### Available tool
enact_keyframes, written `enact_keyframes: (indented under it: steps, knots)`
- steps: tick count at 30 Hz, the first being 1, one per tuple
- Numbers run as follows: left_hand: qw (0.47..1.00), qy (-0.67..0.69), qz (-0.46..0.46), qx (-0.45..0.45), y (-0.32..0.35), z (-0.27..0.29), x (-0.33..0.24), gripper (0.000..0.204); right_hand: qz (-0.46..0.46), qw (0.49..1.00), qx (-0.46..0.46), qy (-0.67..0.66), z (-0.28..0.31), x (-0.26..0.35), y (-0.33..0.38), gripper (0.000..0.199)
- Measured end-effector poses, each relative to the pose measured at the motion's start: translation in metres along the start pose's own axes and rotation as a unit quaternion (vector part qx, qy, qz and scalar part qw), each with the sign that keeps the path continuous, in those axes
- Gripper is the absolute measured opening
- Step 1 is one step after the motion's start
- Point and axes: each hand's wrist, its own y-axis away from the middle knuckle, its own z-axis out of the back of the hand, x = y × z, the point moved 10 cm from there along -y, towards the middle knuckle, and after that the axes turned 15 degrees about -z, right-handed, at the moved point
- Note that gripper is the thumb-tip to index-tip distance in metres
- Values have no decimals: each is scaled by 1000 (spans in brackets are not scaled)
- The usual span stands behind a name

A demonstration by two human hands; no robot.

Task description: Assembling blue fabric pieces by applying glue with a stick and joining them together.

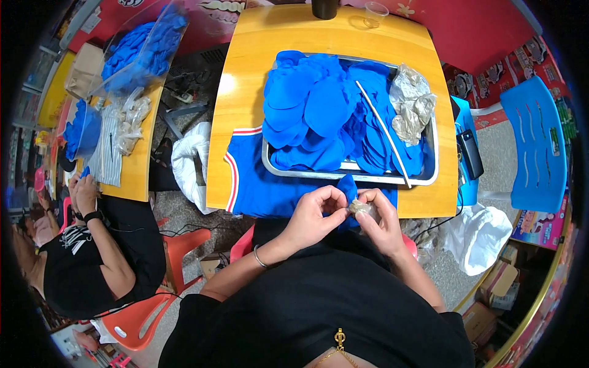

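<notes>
Forearms bend inward at the table's (245,122) near edge; left hand (313,214) and right hand (377,221) pinch a small clear bag (362,208) and blue cloth piece (348,187) together, fingers curled narrow.

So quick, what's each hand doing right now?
Left hand: fingers pinched on the blue fabric piece.
Right hand: closed around a small clear plastic bag.

Yellow wooden table (245,98), blue plastic chair (535,147), perhaps speckled floor (491,153).

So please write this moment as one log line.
left hand: pinches blue piece | right hand: holds clear bag | metal tray: blue pieces
</notes>
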Motion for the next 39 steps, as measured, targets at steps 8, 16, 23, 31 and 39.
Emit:
enact_keyframes:
  steps: [8,16,23,31,39]
  knots:
    - [999,-6,24,22,5,-2,10,9,-20,997,-66,20,9,-8,-2,16]
    - [989,-139,-38,33,1,3,-4,8,20,988,-124,87,11,3,0,19]
    - [983,-156,-89,40,-4,-10,-19,8,41,977,-168,124,17,2,-2,27]
    - [998,-65,-14,5,-1,-3,3,8,7,997,-79,-21,15,-8,-3,29]
    - [995,-80,-54,4,-1,-9,2,8,24,958,-188,215,22,10,7,26]
